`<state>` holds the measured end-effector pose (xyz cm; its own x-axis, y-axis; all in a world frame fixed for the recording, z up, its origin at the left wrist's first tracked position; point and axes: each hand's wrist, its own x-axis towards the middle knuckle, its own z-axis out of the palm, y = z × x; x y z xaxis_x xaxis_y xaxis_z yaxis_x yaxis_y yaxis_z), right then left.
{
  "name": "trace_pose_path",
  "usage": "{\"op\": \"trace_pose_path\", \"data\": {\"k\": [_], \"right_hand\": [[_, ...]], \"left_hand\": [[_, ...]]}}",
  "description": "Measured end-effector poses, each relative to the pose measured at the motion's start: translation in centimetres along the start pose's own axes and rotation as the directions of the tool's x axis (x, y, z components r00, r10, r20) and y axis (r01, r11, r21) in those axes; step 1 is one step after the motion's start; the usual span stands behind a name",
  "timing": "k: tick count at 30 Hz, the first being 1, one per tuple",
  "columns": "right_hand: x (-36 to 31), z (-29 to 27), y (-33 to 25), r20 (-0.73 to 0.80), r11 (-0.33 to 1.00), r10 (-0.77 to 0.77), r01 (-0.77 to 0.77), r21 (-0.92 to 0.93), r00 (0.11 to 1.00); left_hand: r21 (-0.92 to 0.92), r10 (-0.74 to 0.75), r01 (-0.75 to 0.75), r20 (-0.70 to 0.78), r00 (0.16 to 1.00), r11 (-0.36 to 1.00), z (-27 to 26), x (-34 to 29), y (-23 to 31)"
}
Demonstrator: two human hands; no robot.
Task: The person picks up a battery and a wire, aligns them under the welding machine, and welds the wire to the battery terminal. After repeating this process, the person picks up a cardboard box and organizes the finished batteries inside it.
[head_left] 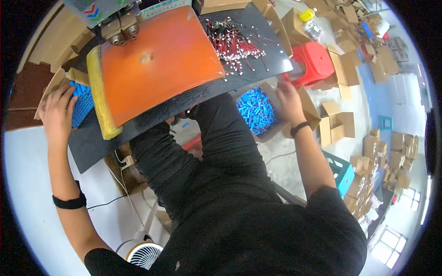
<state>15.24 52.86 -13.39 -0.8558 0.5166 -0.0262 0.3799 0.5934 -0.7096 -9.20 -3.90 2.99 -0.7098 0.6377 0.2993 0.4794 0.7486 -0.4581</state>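
At the far left, my left hand [59,110] rests at a small cardboard box packed with blue cylindrical battery cells [83,106]. Its thumb and fingers are apart, the fingertips touching the upper cells. To the right, beyond the table corner, my right hand [291,103] hovers beside an open carton of loose blue cylinders with wires [255,112]. Its fingers are bent and blurred, so whether they hold anything cannot be made out. Between the hands lies an orange sheet [156,64] with a yellow taped left edge [99,92].
On the black table [170,110] lies a pile of red and black wire leads with white connectors [235,46]. A machine head [120,31] overhangs the sheet. Right of the table stand a red stool [315,64], open cartons [338,126] and a teal crate [340,172]. A fan [143,254] sits below.
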Motion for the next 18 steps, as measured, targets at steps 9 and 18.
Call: {"op": "trace_pose_path", "data": {"k": [9,18], "right_hand": [[4.9,1.9,-12.3,-0.133,0.829,-0.548,0.514,-0.221,0.826],[9.0,2.4,-14.2,0.001,0.775,-0.477,0.421,-0.472,0.879]], "left_hand": [[-0.092,-0.072,0.06,-0.138,0.988,0.994,0.8,-0.8,-1.9],[-0.53,-0.205,0.091,-0.161,0.965,0.843,-6.2,0.2,8.3]]}}
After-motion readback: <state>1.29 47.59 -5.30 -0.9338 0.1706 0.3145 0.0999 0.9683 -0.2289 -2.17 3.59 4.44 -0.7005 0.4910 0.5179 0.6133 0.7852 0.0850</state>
